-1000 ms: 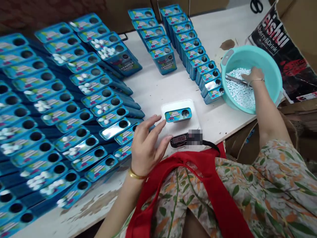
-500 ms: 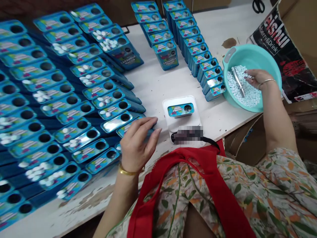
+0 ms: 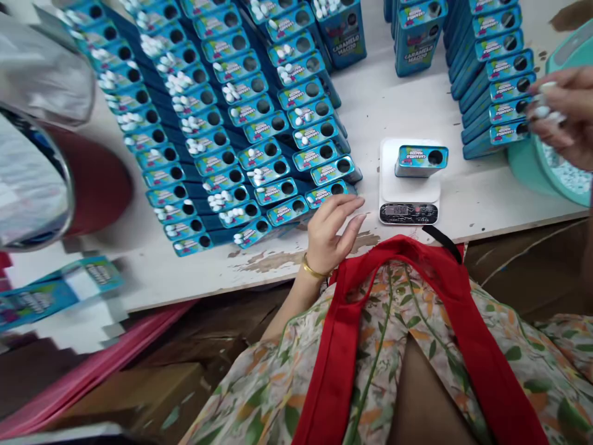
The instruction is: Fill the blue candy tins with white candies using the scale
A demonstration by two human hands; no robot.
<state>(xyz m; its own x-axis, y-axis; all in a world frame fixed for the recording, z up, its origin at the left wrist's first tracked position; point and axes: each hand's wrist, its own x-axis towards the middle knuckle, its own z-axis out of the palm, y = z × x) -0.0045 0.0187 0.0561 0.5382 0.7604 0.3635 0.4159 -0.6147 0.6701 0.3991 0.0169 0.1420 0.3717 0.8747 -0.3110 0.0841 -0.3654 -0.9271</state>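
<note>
Since the last frame, the person's right hand has lifted out of the teal basin and come to its left side, near the closest end of the right-hand row of blue tins. Its fingers pinch several white candies. Meanwhile the view has swung left, bringing in a dark red container at the far left of the worktop.

One blue tin stands upright on the white scale, its round opening facing up on the right of its top. Below it, the scale's display shows digits too small to read surely.

To the left of the scale, near but apart from it, the left hand holds nothing, its fingers slightly curled and the thumb apart from them. Behind it, many blue tins stand in close rows, a number with white candies lying on top beside the openings. More white candies lie inside the basin.
</note>
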